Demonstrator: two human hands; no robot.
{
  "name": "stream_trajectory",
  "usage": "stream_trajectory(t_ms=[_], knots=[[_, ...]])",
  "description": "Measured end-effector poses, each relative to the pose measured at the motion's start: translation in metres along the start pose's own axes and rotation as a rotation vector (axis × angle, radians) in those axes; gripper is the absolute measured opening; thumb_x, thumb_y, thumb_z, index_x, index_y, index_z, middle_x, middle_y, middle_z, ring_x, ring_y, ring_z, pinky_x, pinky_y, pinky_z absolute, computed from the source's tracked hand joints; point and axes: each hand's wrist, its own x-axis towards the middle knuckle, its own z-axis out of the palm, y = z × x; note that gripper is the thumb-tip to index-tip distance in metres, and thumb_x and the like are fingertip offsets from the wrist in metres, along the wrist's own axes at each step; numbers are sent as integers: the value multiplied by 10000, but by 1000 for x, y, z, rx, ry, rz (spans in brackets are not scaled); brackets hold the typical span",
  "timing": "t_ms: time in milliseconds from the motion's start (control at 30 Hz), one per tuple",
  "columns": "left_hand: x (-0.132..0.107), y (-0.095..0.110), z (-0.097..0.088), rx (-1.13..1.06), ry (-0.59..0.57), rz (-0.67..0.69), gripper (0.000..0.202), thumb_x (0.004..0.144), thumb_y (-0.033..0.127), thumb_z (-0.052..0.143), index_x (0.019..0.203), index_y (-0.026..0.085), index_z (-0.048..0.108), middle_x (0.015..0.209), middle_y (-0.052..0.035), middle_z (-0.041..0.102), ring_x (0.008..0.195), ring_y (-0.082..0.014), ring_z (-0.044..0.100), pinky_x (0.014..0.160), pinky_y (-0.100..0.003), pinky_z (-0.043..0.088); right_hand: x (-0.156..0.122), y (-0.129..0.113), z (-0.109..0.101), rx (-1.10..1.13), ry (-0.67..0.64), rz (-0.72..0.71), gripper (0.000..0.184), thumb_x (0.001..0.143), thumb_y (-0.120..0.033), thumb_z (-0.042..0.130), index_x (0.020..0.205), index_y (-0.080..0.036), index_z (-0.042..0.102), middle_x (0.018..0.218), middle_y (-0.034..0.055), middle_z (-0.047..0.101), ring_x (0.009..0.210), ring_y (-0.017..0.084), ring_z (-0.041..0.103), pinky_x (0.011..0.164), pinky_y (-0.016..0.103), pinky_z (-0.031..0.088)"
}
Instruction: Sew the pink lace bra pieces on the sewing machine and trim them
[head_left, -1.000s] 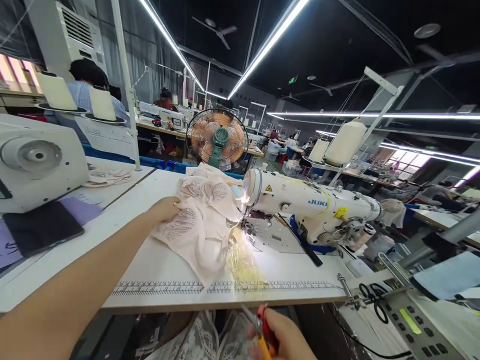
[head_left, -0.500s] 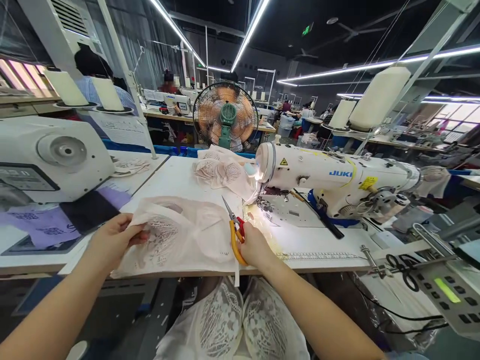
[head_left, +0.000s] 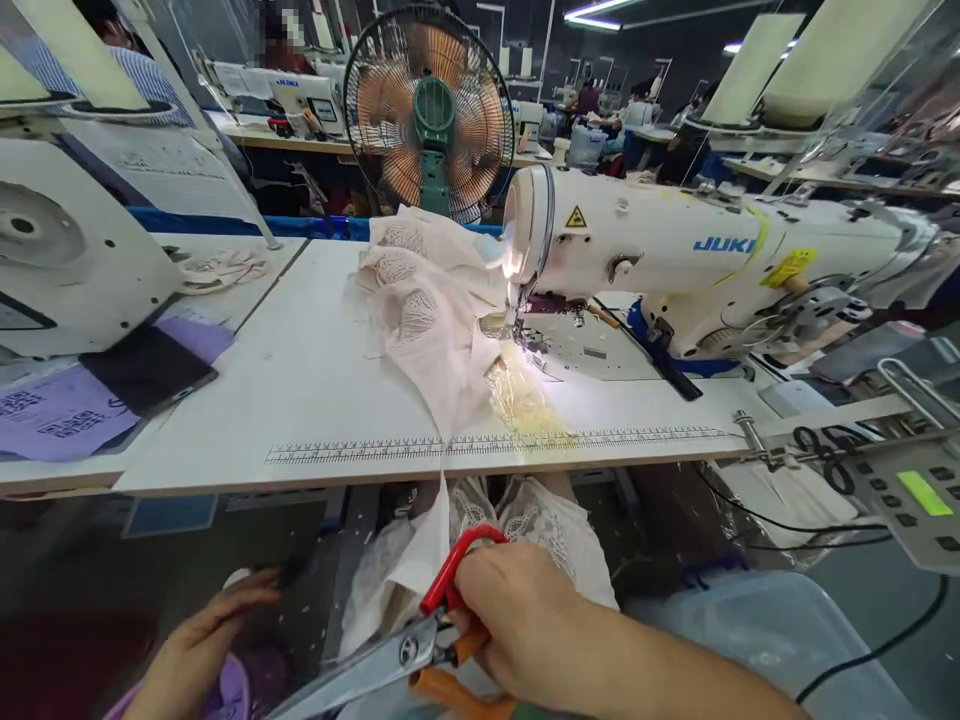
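My right hand (head_left: 525,610) grips scissors (head_left: 409,648) with one red and one orange handle, held low in front of the table edge. Their blades point down to the left. At lower left, my left hand (head_left: 199,640) has its fingers stretched out beside a purple bin (head_left: 232,690); I see no cloth in it. Pale pink lace bra pieces (head_left: 420,320) lie bunched beside the sewing machine (head_left: 615,240), with a narrow end hanging over the table edge. More lace bra cups (head_left: 555,525) rest on my lap, partly hidden by the right hand.
A ruler scale (head_left: 360,450) runs along the table's front. Yellowish scraps (head_left: 521,395) lie below the lit needle. Purple printed sheets (head_left: 67,405) and a black phone-like slab (head_left: 150,370) are at left. A fan (head_left: 435,110) stands behind, and a clear plastic tub (head_left: 780,640) at lower right.
My left hand has let go of the lace piece and dropped toward the bin. My right hand has brought the scissors down off the table. The front lace piece has left the tabletop; the view has tilted down.
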Motion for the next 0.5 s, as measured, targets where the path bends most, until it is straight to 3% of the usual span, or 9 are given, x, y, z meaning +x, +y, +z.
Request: stream_trajectory(t_ms=[67,100,267,400,500], knots=[[0,17,9,48,-13,76,245,792,548,623,721,348,746,948,21,741,999,-288,640,964,-411,495,-7,-2,3,-78,-21,-30,98,718,-110,529,741,-201,504,664,11,609,522,147,492,469,247,303],[0,32,16,58,-10,128,234,799,543,603,790,362,751,968,28,742,987,-274,645,974,-393,488,-9,-4,4,-109,-19,-38,73,736,-131,534,733,-200,511,654,13,603,518,151,487,466,252,301],[2,127,74,141,-242,411,279,788,454,575,873,236,726,933,-70,740,871,-253,675,820,-343,545,-6,-14,18,-222,133,-104,134,846,-222,484,725,-192,534,616,27,583,505,166,472,456,279,308],[13,167,116,185,-439,276,331,703,455,630,898,190,667,871,-89,725,821,-273,667,746,-381,536,9,-18,22,-312,259,-170,134,786,-112,446,717,-180,538,619,39,563,525,169,461,467,290,305],[18,176,123,-43,-605,75,304,683,381,673,903,176,631,796,-76,720,759,-242,669,669,-331,520,18,-18,21,-331,254,-186,151,807,-90,438,731,-173,538,636,44,562,543,170,462,473,293,307]])
